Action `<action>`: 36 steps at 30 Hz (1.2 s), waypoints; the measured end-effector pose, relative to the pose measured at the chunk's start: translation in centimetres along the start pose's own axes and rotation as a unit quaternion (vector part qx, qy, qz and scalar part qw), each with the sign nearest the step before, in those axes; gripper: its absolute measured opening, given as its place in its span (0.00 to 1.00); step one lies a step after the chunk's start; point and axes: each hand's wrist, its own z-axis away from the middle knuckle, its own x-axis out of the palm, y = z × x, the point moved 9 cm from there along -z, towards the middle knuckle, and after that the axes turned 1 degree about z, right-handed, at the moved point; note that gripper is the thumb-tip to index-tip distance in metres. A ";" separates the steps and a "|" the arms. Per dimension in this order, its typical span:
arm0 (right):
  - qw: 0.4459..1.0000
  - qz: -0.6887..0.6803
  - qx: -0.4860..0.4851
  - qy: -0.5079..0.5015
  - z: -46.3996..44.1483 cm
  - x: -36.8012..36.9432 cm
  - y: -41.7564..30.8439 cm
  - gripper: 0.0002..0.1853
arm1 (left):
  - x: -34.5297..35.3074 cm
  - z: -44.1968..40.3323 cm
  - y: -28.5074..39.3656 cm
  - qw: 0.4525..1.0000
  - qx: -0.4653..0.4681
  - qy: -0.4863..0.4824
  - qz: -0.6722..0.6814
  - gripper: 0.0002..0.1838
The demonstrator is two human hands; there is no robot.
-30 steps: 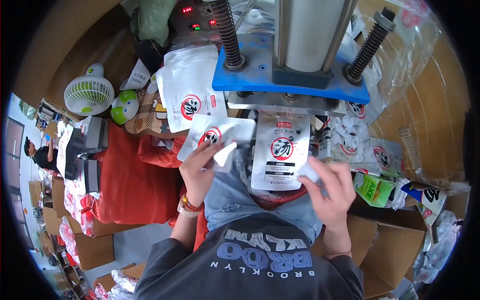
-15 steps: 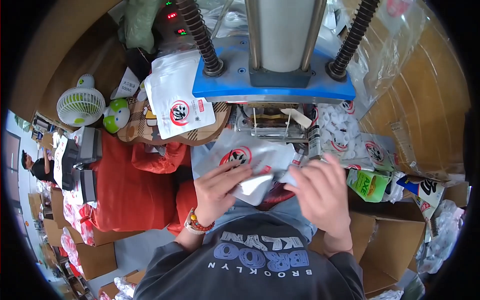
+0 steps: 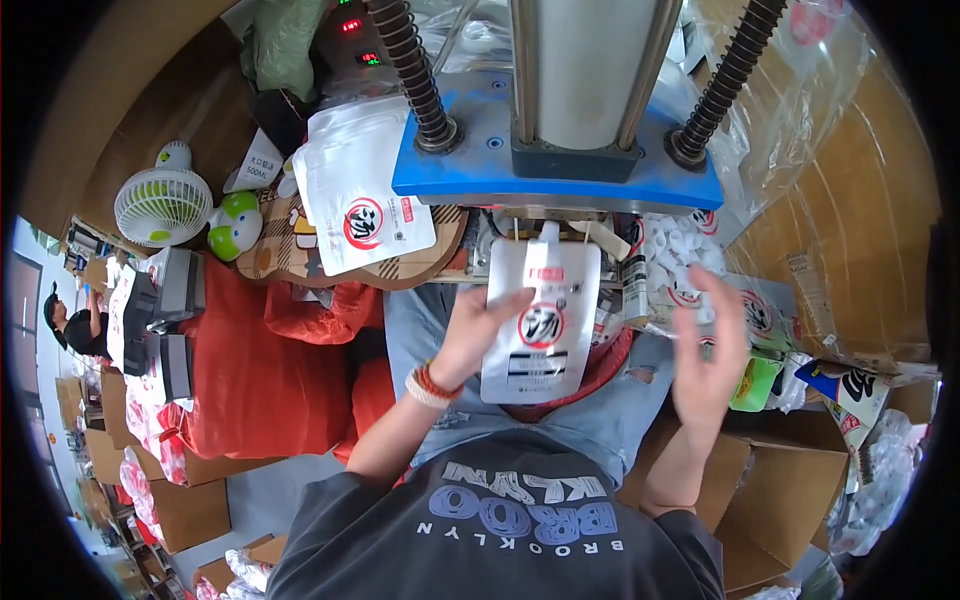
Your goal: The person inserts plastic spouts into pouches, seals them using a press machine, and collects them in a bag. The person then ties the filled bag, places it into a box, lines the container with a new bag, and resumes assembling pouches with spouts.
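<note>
1. While I view the bench from afar, my left hand [image 3: 468, 335] is closed on the flat silver-white pouch with a red ring print [image 3: 535, 375], thumb on its printed face.
2. Held upright by one side edge, the pouch keeps its white plastic spout [image 3: 549, 233] toward the metal fixture [image 3: 484, 247] beneath the thick blue press plate [image 3: 560, 190]; I judge this grip leaves the spout unobstructed. I cannot tell whether the spout touches the fixture.
3. My right hand [image 3: 715, 375] is open, fingers spread and blurred, holding nothing I can see. It is nearest the heap of small white plastic spouts [image 3: 668, 243], beside the press, probably placed there for easy reach.
4. On my left, a fanned stack of silver-white printed pouches [image 3: 335, 165] lies on a brown checked board [image 3: 275, 262], likely spread so that single pouches lift off easily.
5. As for containers, the brown cardboard box [image 3: 785, 500] at lower right has its flaps apart; I cannot make out any contents. Nor can I tell whether a tray holds the spout heap, or whether the held pouch contains anything, though it looks flat.
</note>
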 end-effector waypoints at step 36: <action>0.970 -0.105 -0.193 -0.102 3.8 3.9 -6.4 0.16 | -0.3 11.3 10.1 0.777 0.412 0.114 -0.462 0.24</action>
